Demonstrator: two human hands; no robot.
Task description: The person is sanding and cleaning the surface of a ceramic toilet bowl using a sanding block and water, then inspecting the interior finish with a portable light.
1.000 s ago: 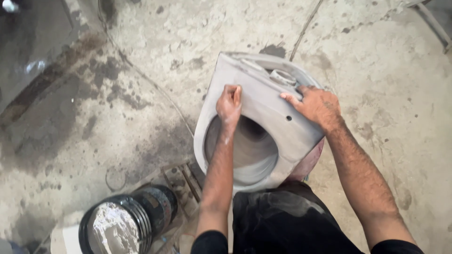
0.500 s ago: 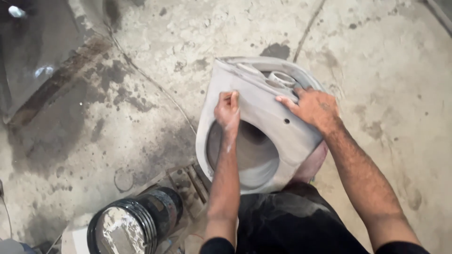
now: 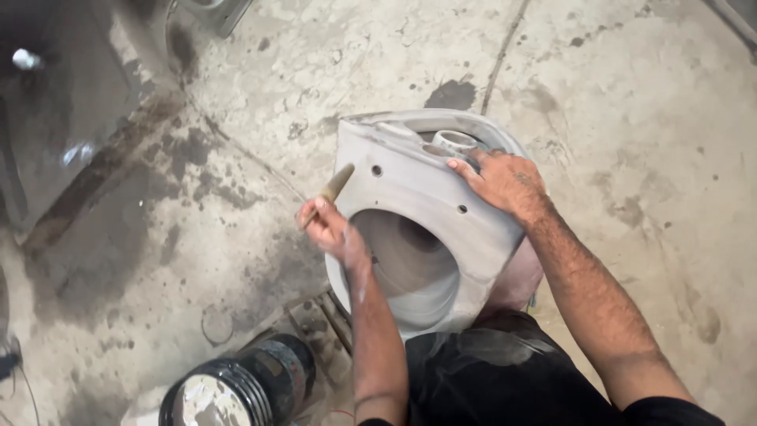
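The left hand point(image 3: 327, 229) is closed around the handle of a small brown brush point(image 3: 330, 193), whose pale tip points up and away from the person, toward the upper left edge of the pale grey unglazed ceramic toilet bowl casting point(image 3: 426, 197). The brush's long axis runs on a slant from the fist at lower left to the tip at upper right, and the tip lies just beside the casting's flat face, near a small round hole in it; whether bristles touch the surface cannot be told. The right hand point(image 3: 501, 183) lies flat and spread on the upper right part of the casting, fingers toward the rounded opening at the top rim, holding nothing but pressing on the piece. The casting stands tilted against the person's lap and dark trousers point(image 3: 489, 379), its oval bowl opening facing the camera between the two forearms. The left hand is the nearer one to the casting's left edge and the bowl hollow, which sits just to the right of its wrist. On the stained concrete floor point(image 3: 615, 95) to the lower left stands a black bucket point(image 3: 236, 390) with a whitish wet fill, well apart from both hands.
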